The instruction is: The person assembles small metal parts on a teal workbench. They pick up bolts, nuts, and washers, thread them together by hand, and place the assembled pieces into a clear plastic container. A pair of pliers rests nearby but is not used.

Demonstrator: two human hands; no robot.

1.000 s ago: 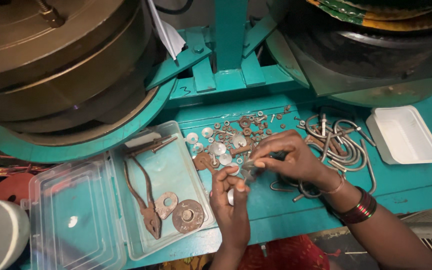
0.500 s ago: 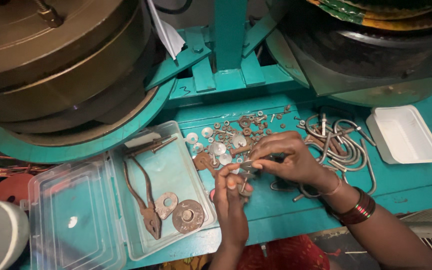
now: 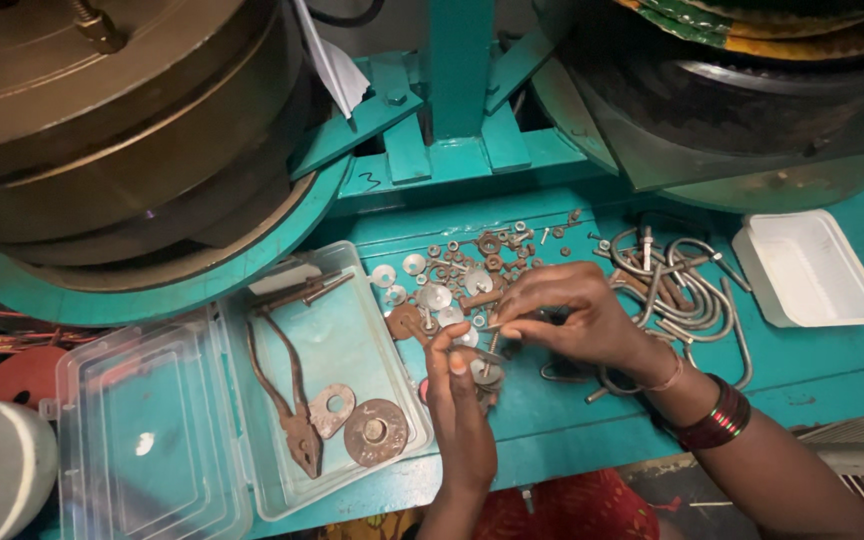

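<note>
My left hand reaches up from below and holds a bolt with washers upright between its fingertips. My right hand comes in from the right, fingers pinched at the top of that bolt on a small piece. Both hands hover over a scatter of loose washers and nuts on the teal machine bed. What sits in the right fingertips is too small to make out.
An open clear plastic box at the left holds rusty pliers and two big washers. Bent U-bolts lie at the right, beside a white tray. Large round machine drums loom behind.
My right hand has slid slightly left and down toward the bolt in my left hand. My left hand stays almost still, its fingers shifting a little.
</note>
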